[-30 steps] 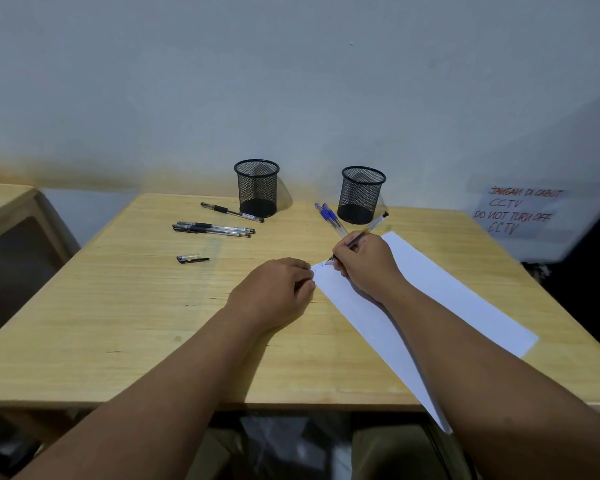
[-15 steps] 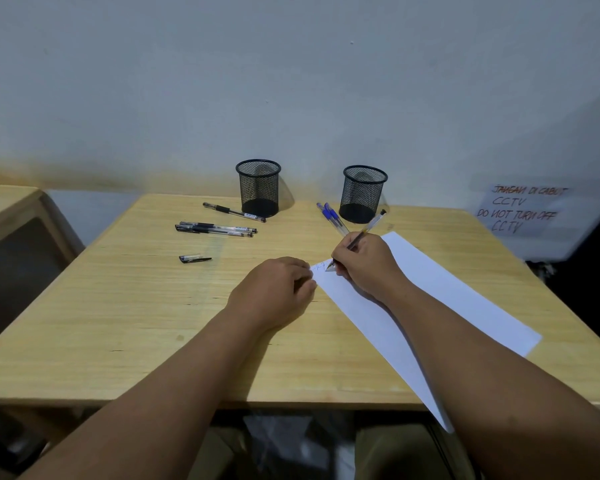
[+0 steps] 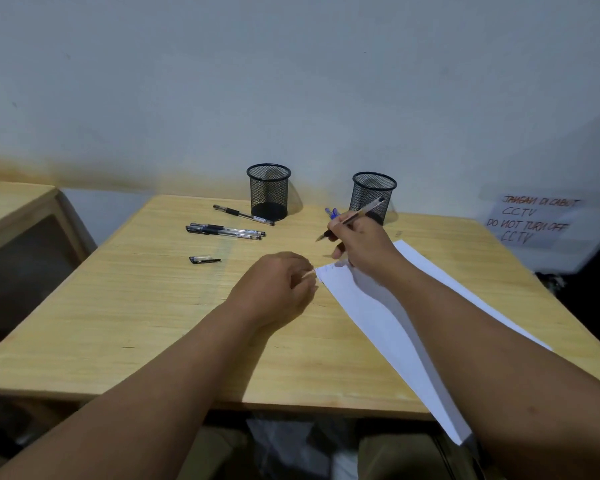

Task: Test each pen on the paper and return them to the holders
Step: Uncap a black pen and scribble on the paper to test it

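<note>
My right hand (image 3: 362,245) grips an uncapped clear pen (image 3: 357,215), raised off the white paper (image 3: 371,306) with its tip pointing left. My left hand (image 3: 278,289) is curled at the paper's near-left corner, pinning it. A loose pen cap (image 3: 204,260) lies on the table to the left. Three black pens (image 3: 227,232) lie near the left mesh holder (image 3: 269,191). Blue pens (image 3: 332,213) lie beside the right mesh holder (image 3: 373,195), partly hidden by my right hand. Both holders look empty.
The wooden table (image 3: 136,323) stands against a pale wall. Another wooden table (image 3: 14,202) is at the left. A handwritten CCTV notice (image 3: 534,220) hangs on the wall at the right. Bags lie under the table's front edge.
My right hand has lifted the pen off the paper and moved it up and away, tip now in the air. My left hand stays at the paper's corner.
</note>
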